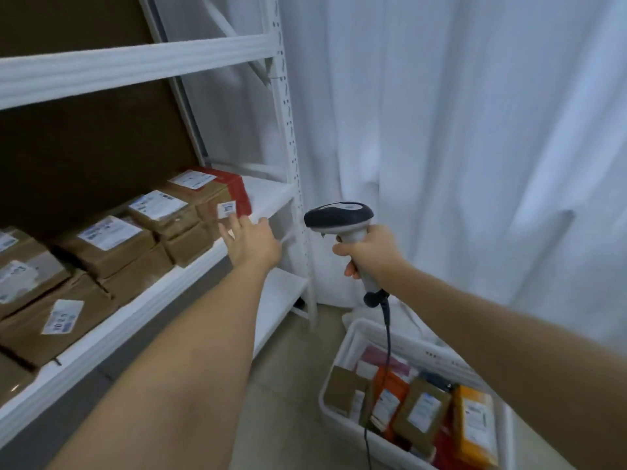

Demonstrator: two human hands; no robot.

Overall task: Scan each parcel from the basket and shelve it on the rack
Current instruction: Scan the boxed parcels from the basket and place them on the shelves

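Forearms fill the foreground, over the rack [142,59] and its parcels [112,245]. More wait in the basket [342,415] — reach there next. Left hand [252,240] is spread, empty, touching the endmost box [210,198]; right hand [371,251] grips the scanner [339,217] — keep its cord clear.

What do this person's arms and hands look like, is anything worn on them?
Both forearms are bare as far as the view reaches: no sleeves show. The left hand and right hand wear no gloves, and no watch, ring or bracelet is visible. The picture is too soft to show finer marks.
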